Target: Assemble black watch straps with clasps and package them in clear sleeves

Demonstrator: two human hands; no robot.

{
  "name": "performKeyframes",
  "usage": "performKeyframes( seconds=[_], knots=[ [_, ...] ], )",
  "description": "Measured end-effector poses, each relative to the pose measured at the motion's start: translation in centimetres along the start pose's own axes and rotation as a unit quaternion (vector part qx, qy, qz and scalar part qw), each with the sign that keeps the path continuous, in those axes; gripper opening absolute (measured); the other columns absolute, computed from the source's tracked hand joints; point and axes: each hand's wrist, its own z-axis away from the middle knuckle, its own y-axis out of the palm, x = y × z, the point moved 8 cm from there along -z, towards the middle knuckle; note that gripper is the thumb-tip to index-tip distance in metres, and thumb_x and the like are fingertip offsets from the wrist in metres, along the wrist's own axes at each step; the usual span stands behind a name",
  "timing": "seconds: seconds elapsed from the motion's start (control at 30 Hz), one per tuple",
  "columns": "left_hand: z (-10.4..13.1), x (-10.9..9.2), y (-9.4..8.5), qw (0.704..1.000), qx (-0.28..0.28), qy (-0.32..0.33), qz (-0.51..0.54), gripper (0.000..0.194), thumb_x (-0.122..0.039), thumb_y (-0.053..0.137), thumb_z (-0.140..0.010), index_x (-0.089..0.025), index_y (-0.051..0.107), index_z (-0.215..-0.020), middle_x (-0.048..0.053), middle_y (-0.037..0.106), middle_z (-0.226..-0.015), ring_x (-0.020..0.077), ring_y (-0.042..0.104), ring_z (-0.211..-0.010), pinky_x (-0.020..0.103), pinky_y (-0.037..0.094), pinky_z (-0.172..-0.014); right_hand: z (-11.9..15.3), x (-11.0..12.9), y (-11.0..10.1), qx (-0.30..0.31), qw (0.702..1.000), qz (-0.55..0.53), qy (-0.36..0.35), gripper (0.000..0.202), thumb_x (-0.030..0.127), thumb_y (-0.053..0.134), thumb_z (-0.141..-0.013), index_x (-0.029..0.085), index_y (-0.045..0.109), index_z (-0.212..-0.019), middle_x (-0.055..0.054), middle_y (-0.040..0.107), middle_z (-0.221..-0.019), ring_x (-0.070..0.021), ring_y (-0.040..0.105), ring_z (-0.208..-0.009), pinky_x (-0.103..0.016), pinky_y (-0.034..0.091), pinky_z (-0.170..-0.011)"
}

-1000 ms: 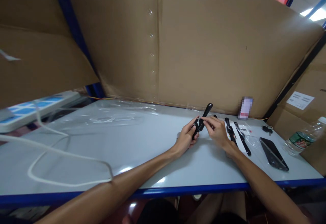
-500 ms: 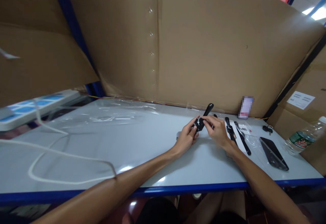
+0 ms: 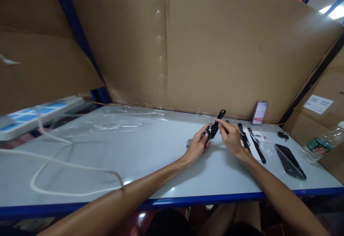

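Head view: our left hand [image 3: 197,145] grasps the long black strap-like piece [image 3: 213,130] over the pale-grey tabletop [image 3: 150,153], nearer its right edge than left. Whether our right hand [image 3: 230,135] pinches it, we cannot tell. Off-centre pressure could twist it loose.

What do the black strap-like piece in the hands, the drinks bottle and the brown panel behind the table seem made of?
Black strap-like piece: perhaps rubber or plastic, smooth with a slight sheen; too small to be sure.
Drinks bottle: probably plastic, clear and glossy, since it is see-through with highlights.
Brown panel: apparently cardboard, mostly matt and plain brown, with a seam down it.
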Motion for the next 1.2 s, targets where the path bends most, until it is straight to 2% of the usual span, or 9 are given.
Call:
performKeyframes(
  seconds=[0.07, 0.2, 0.27, 0.43, 0.7, 0.97, 1.03, 1.1, 1.2],
  knots=[
    [0.0, 0.0, 0.1, 1.0, 0.006, 0.001, -0.004, 0.071, -0.043, 0.053, -0.092, -0.021, 0.029, -0.155, -0.008, 0.041, -0.06, 0.0056, 0.026, -0.042, 0.017, 0.019, -0.04, 0.0, 0.7, -0.2, 0.006, 1.0, 0.006, -0.024, 0.029, 0.025, 0.051, -0.095, 0.023, 0.071, -0.115, -0.003, 0.066, -0.076, -0.0158, 0.058, -0.062, -0.029, 0.046, -0.065],
    [0.1, 0.1, 0.2, 1.0, -0.004, -0.01, -0.015, 0.067, -0.039, 0.051, -0.093, -0.02, 0.032, -0.154, -0.007, 0.042, -0.059, 0.006, 0.028, -0.041, 0.017, 0.018, -0.039, 0.2, 1.9, 0.8, 0.102, 0.99, 0.039, -0.09, 0.03, 0.024, 0.056, -0.093, 0.024, 0.069, -0.119, -0.004, 0.069, -0.087, -0.0149, 0.058, -0.065, -0.028, 0.046, -0.065],
    [0.2, 0.2, 0.1, 1.0, -0.014, -0.021, -0.011, 0.067, -0.036, 0.051, -0.093, -0.021, 0.031, -0.154, -0.007, 0.041, -0.059, 0.0059, 0.027, -0.04, 0.016, 0.017, -0.038, 0.3, 1.8, 1.2, 0.126, 0.985, 0.06, -0.1, 0.03, 0.023, 0.056, -0.094, 0.026, 0.069, -0.12, -0.004, 0.071, -0.093, -0.0152, 0.06, -0.068, -0.028, 0.045, -0.065],
    [0.2, 0.3, 0.0, 0.999, -0.02, -0.043, -0.005, 0.065, -0.031, 0.047, -0.094, -0.023, 0.029, -0.155, -0.007, 0.041, -0.059, 0.0056, 0.026, -0.039, 0.016, 0.015, -0.038, 0.3, 1.4, 1.3, 0.128, 0.98, 0.102, -0.115, 0.027, 0.026, 0.055, -0.096, 0.027, 0.069, -0.119, -0.004, 0.072, -0.1, -0.0149, 0.062, -0.069, -0.027, 0.044, -0.064],
    [0.2, 0.3, 0.2, 0.998, -0.01, -0.053, -0.012, 0.063, -0.03, 0.047, -0.093, -0.022, 0.031, -0.154, -0.007, 0.041, -0.058, 0.0061, 0.026, -0.04, 0.016, 0.017, -0.039, 0.2, 1.6, 1.0, 0.123, 0.969, 0.158, -0.145, 0.021, 0.032, 0.058, -0.097, 0.022, 0.07, -0.111, -0.004, 0.072, -0.093, -0.0155, 0.065, -0.074, -0.026, 0.04, -0.062],
    [0.2, 0.3, 0.3, 0.999, -0.003, -0.045, -0.01, 0.061, -0.031, 0.048, -0.092, -0.022, 0.036, -0.151, -0.007, 0.04, -0.058, 0.0059, 0.026, -0.039, 0.016, 0.016, -0.038, 0.7, 1.9, 1.4, 0.079, 0.979, 0.141, -0.125, 0.018, 0.032, 0.056, -0.097, 0.018, 0.066, -0.1, -0.003, 0.07, -0.082, -0.0144, 0.061, -0.065, -0.025, 0.04, -0.062],
    [0.1, 0.1, 0.2, 0.999, -0.011, -0.045, 0.002, 0.059, -0.031, 0.047, -0.092, -0.024, 0.037, -0.15, -0.007, 0.041, -0.058, 0.0061, 0.027, -0.039, 0.016, 0.015, -0.038, 0.4, 1.9, 0.5, 0.047, 0.985, 0.122, -0.112, 0.022, 0.036, 0.057, -0.096, 0.018, 0.064, -0.107, -0.001, 0.065, -0.075, -0.0135, 0.058, -0.062, -0.024, 0.039, -0.061],
    [0.1, -0.1, -0.1, 0.999, -0.023, -0.043, 0.02, 0.057, -0.031, 0.046, -0.092, -0.027, 0.039, -0.148, -0.007, 0.04, -0.059, 0.0061, 0.027, -0.039, 0.016, 0.014, -0.038, -0.2, 1.4, -1.2, -0.012, 0.993, 0.093, -0.073, 0.026, 0.037, 0.057, -0.096, 0.018, 0.063, -0.112, 0.003, 0.057, -0.066, -0.0119, 0.052, -0.056, -0.023, 0.038, -0.058],
    [0.1, -0.6, -0.4, 0.997, -0.037, -0.041, 0.045, 0.055, -0.032, 0.047, -0.091, -0.028, 0.041, -0.146, -0.008, 0.039, -0.059, 0.0055, 0.025, -0.038, 0.015, 0.012, -0.038, -0.7, 0.0, -3.2, -0.092, 0.994, 0.063, 0.001, 0.018, 0.032, 0.053, -0.096, 0.019, 0.063, -0.103, 0.007, 0.046, -0.06, -0.0105, 0.046, -0.051, -0.022, 0.036, -0.056]
  ],
)
